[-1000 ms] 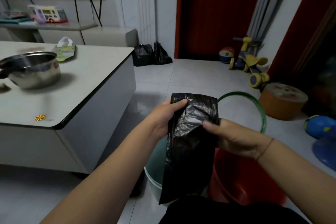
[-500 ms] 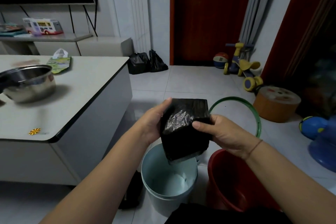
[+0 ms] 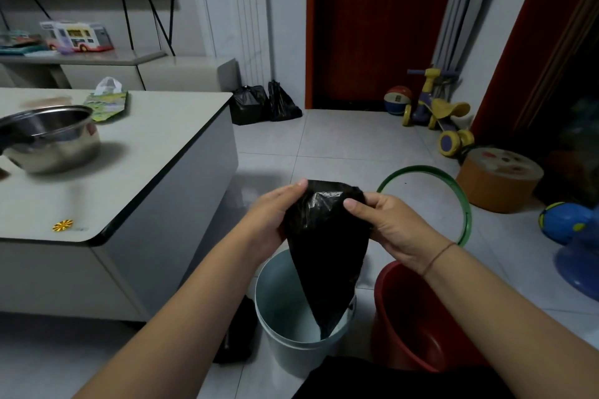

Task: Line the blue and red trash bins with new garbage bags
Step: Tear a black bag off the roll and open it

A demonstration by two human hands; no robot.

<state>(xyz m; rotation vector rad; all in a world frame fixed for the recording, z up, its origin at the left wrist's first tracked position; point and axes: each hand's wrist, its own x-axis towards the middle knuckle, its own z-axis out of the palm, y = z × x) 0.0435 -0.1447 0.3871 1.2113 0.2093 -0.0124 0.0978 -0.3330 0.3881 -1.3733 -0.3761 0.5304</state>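
A black garbage bag [image 3: 327,243] hangs between my two hands, pinched at its top edge. My left hand [image 3: 269,220] grips its left side and my right hand [image 3: 389,227] grips its right side. The bag narrows downward, and its lower tip dips inside the pale blue bin [image 3: 275,311], which stands on the floor directly below. Just right of that bin stands the red bin [image 3: 405,327], unlined. Another dark bag [image 3: 238,330] lies on the floor to the left of the blue bin.
A grey table [image 3: 168,172] with a steel pot [image 3: 55,139] stands at the left. A green hoop [image 3: 463,204], an orange stool [image 3: 499,178], a blue fan [image 3: 573,236] and a toy trike [image 3: 440,113] are on the right. Two filled black bags [image 3: 262,104] sit by the door.
The bag's lower end has dropped into the blue bin and its body has drawn into a narrow point. My hands have bunched the top edge closer together.
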